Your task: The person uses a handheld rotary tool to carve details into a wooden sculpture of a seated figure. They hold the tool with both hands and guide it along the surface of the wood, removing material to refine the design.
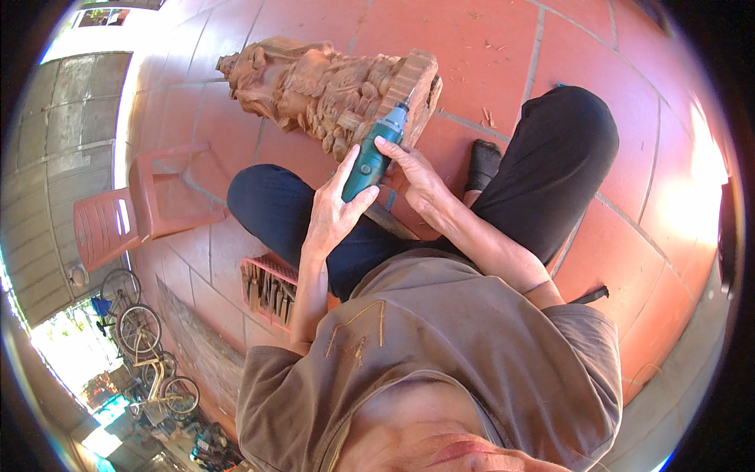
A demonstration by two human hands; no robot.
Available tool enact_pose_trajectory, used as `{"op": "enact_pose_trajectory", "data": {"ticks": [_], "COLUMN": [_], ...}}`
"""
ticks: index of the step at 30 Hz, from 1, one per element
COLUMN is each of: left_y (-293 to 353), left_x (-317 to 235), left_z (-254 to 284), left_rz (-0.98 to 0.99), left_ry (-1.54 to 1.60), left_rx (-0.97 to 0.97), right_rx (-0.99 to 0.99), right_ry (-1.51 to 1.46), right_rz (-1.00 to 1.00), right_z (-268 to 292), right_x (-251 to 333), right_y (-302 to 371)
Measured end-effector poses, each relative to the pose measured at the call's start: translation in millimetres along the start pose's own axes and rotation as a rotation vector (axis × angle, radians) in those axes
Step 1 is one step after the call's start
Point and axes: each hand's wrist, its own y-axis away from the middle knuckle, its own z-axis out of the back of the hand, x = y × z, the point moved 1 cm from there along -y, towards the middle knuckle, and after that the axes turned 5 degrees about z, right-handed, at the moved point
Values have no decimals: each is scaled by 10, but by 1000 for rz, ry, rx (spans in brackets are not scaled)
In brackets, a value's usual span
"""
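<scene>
A green handheld rotary tool (366, 163) with a grey nose and a thin bit is held in front of my body, its tip pointing up and away. My left hand (332, 214) is closed around its rear and left side. On the other side my right hand (418, 179) grips it, thumb pressed on the body and the other fingers partly hidden behind. Just beyond lies a carved wooden statue (314, 82) on its side, its base toward the right. In this view the bit overlaps the base; whether it touches the wood I cannot tell.
A pink basket (248, 293) of carving chisels (271, 293) stands by my left elbow. Further left is a reddish plastic chair (145, 200), with bicycles (140, 330) behind. Wood shavings (488, 118) lie on the red tiled floor (464, 47). My bent legs flank the work.
</scene>
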Motion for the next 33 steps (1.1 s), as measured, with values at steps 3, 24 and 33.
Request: {"op": "enact_pose_trajectory", "data": {"ticks": [3, 24, 33], "left_y": [-10, -77, -62], "left_x": [30, 73, 67], "left_z": [1, 29, 34], "left_rz": [-25, 11, -1], "left_ry": [-2, -27, -1], "left_rx": [-5, 42, 27], "right_rx": [14, -24, -18], "right_ry": [-3, -43, -16], "right_rz": [11, 17, 16], "right_z": [15, 16, 11], "right_x": [5, -25, -28], "right_y": [-25, -53, -80]}}
